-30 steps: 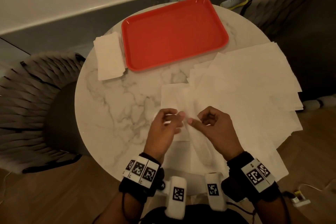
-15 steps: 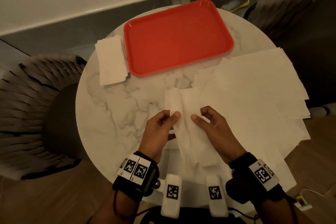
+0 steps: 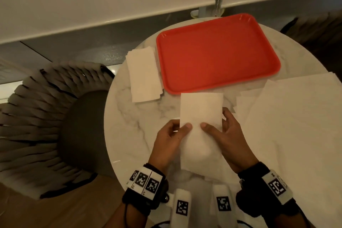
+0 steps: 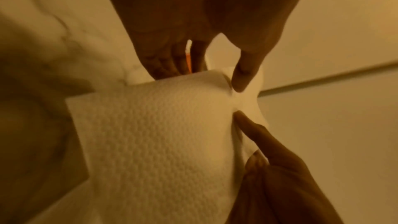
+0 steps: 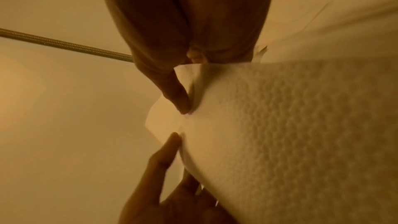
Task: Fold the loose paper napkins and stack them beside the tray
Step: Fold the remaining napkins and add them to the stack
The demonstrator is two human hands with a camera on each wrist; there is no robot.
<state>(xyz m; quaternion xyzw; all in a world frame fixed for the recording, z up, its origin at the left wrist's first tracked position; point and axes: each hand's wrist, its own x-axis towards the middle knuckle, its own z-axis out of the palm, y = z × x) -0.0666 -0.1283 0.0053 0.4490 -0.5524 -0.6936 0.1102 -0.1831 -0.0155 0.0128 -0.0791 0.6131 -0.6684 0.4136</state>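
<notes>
Marble table (image 3: 129, 126) | both hands' fingers (left (image 3: 171, 136), right (image 3: 226, 136)) pinch folded napkin (image 3: 200, 109)

Left wrist (image 3: 146, 187): black strap, white band bearing three square black coded markers.
Right wrist (image 3: 266, 185): black strap, white coded-marker band.

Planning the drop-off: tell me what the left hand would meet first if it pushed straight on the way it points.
The left hand, pinching the folded napkin, points up-table and slightly right. Straight on, it would likely meet the red tray at its near rim, not the napkin stack further left; depth is unclear.
</notes>
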